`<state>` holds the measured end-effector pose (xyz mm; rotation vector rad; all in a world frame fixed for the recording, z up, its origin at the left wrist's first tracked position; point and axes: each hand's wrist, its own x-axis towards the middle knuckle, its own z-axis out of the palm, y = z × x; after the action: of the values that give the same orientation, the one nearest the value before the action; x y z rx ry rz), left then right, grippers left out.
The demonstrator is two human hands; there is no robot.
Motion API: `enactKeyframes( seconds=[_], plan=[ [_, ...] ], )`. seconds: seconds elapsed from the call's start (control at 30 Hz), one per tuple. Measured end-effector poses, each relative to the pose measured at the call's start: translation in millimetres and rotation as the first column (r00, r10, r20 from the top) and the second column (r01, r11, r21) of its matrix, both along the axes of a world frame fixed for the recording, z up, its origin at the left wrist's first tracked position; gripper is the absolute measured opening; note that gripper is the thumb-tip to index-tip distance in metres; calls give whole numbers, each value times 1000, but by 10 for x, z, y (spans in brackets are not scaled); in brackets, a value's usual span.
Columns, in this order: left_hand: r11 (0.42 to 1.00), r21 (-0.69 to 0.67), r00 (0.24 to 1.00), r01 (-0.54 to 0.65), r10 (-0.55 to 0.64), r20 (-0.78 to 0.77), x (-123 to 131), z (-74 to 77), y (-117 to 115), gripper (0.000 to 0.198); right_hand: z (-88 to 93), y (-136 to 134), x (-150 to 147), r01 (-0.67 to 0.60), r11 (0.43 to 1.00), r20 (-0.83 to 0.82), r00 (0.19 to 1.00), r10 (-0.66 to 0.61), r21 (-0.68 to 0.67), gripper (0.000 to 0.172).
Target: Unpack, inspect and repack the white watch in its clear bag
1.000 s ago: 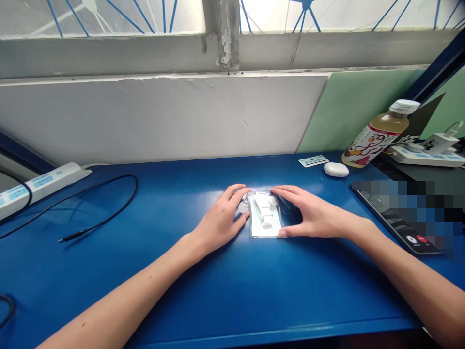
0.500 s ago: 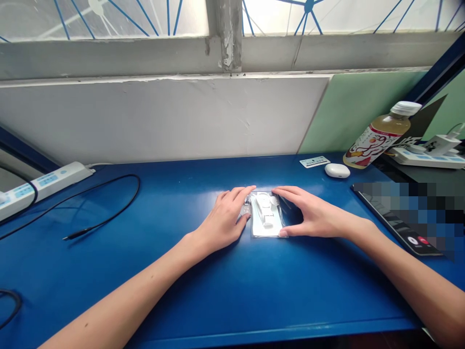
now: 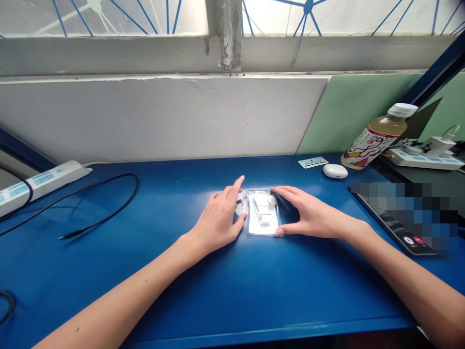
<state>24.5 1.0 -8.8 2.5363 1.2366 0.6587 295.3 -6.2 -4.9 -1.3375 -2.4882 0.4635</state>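
A clear plastic packet (image 3: 263, 227) lies flat on the blue desk, holding a white card and a folded white strap-like item (image 3: 262, 206) whose kind I cannot make out. My right hand (image 3: 303, 211) spans its right edge, thumb on the near corner and fingertips at the far one, keeping hold of it. To the left, a crinkled clear plastic part (image 3: 241, 203) adjoins the packet. My left hand (image 3: 220, 215) rests beside that part with fingers apart, index finger lifted and thumb touching its near side.
A white earbud case (image 3: 334, 170), a small printed card (image 3: 313, 162) and a drink bottle (image 3: 376, 138) stand at the back right. A phone (image 3: 395, 223) lies right of my forearm. A black cable (image 3: 109, 215) and a power strip (image 3: 43, 184) occupy the left.
My left hand has drawn slightly left, its index finger rising off the plastic and exposing more of the clear part. My right hand stays on the packet. The view has shifted slightly.
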Motion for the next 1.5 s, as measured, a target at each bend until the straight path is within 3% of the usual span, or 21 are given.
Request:
enactKeyframes(
  seconds=[0.13,0.23,0.33,0.43,0.57,0.67,0.83,0.97,1.03,1.13,1.2,1.27,1.33,1.43,1.5],
  plan=[
    [998,30,998,-53,52,46,-23,-22,48,69,21,-32,-62,78,989,23,996,-82,129,87],
    [995,14,992,-100,99,74,-11,8,26,51,63,-44,-88,92,989,-13,996,-91,116,57],
    [1000,-16,1000,-16,17,20,5,57,-18,75,91,-36,-79,66,993,-82,995,-57,102,36],
    [992,-44,992,118,-120,-47,-7,76,-29,87,93,-19,-49,-8,983,-92,995,25,182,41],
    [981,-65,980,184,-188,-59,-57,72,16,74,88,-7,-16,-109,985,-46,992,116,135,68],
    [985,-59,981,165,-170,-91,-91,74,51,67,86,-5,-3,-96,991,-56,993,101,89,73],
    [992,-28,978,125,-128,-164,-110,59,56,73,101,-6,20,-79,994,-44,996,82,69,72],
    [989,-13,970,151,-150,-191,-106,35,55,59,115,-2,29,-138,985,-9,990,140,103,74],
    [987,-14,969,158,-158,-189,-105,28,65,55,105,5,19,-161,976,-9,986,164,150,68],
    [986,-11,977,165,-165,-134,-102,37,73,48,87,5,-18,-155,958,-72,982,177,241,34],
    [985,-10,984,172,-172,-38,-91,66,60,41,100,-14,-53,-117,953,-182,968,173,281,25],
    [982,-30,978,185,-181,102,-70,115,31,34,140,-48,-90,-62,967,-332,932,144,246,22],
    [972,-100,950,212,-181,253,-42,172,-5,27,194,-87,-121,-15,992,-460,885,71,125,18],
    [943,-262,908,206,-84,410,-10,221,-40,34,241,-123,-151,15,991,-522,849,-83,-132,24],
    [924,-317,907,213,-66,416,-10,213,-37,34,226,-112,-160,24,962,-529,831,-170,-272,30]
  ],
)
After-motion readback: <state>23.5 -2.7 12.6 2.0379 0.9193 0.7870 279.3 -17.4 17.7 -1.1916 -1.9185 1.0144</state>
